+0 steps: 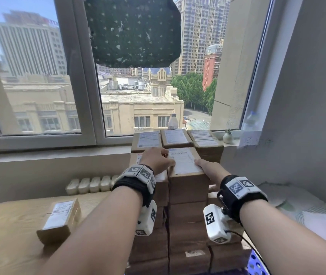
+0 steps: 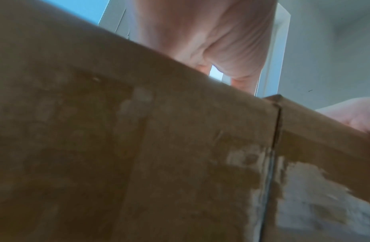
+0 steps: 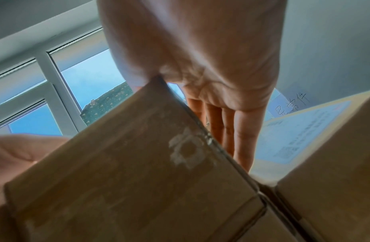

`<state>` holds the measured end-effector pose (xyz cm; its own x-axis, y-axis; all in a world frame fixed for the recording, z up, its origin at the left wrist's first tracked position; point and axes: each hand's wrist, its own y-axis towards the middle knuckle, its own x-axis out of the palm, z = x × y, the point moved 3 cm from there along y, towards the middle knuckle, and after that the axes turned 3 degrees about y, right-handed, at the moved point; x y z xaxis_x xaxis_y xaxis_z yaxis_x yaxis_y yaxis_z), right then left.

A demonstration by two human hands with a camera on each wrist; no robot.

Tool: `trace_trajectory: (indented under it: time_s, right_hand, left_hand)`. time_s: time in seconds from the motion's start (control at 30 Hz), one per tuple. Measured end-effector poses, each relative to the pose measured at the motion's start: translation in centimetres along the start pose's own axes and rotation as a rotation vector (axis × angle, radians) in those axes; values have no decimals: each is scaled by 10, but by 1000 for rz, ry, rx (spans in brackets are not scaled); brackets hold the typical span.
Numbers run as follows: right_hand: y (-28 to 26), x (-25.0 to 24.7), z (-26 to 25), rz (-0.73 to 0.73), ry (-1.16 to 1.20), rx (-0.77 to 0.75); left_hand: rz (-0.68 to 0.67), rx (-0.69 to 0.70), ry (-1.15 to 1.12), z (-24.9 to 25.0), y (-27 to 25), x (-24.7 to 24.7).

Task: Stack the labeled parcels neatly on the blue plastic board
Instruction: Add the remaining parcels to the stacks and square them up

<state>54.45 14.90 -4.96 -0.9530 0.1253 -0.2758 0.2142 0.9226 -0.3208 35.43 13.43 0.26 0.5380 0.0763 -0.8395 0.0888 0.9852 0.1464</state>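
Note:
A tall stack of brown cardboard parcels (image 1: 186,215) with white labels stands on the blue perforated board (image 1: 257,263), whose corner shows at the lower right. The topmost front parcel (image 1: 188,183) carries a label (image 1: 185,161). My left hand (image 1: 158,158) lies over its top left edge, fingers reaching onto the label. My right hand (image 1: 207,166) is at its right edge: thumb on top, straight fingers (image 3: 242,131) down the right side. The parcel's corner (image 3: 128,163) sits between thumb and fingers. Cardboard (image 2: 138,147) fills the left wrist view below my left hand's palm (image 2: 200,32).
One more labelled parcel (image 1: 59,221) lies on the wooden table (image 1: 9,245) at the left. Behind the stack are the window sill, a bottle (image 1: 172,121) and a small potted plant (image 1: 227,136). A radiator (image 1: 90,184) is under the sill. A wall and bedding (image 1: 307,211) are at the right.

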Motion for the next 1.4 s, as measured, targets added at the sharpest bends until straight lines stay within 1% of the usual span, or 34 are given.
trace_trajectory:
  time_s: [0.13, 0.23, 0.4, 0.53, 0.7, 0.93, 1.1, 1.2, 1.4]
  right_hand:
    - [6, 2, 0, -4, -31, -13]
    - [5, 2, -2, 14, -122, -55]
    - [-19, 2, -20, 126, -386, -236]
    - [-38, 5, -33, 204, -555, -398]
    - [-69, 17, -46, 194, -714, -622]
    - [-100, 37, -46, 149, -738, -805]
    - [-116, 56, -41, 114, -698, -897]
    - [-126, 73, -35, 82, -686, -957]
    - [-146, 114, -31, -14, -681, -1041]
  left_hand:
    - [12, -13, 4, -1, 2, 2]
    - [7, -22, 0, 0, 2, 2]
    - [0, -48, -21, 1, 1, 2]
    - [23, -66, -67, 0, -3, -2]
    - [62, -35, -17, 1, -14, -11]
    - [102, -78, 46, -18, -34, -21]
    - [189, -158, 48, -37, -58, -31]
    - [238, -204, 43, -55, -75, -35]
    - [276, -258, 17, -93, -100, -47]
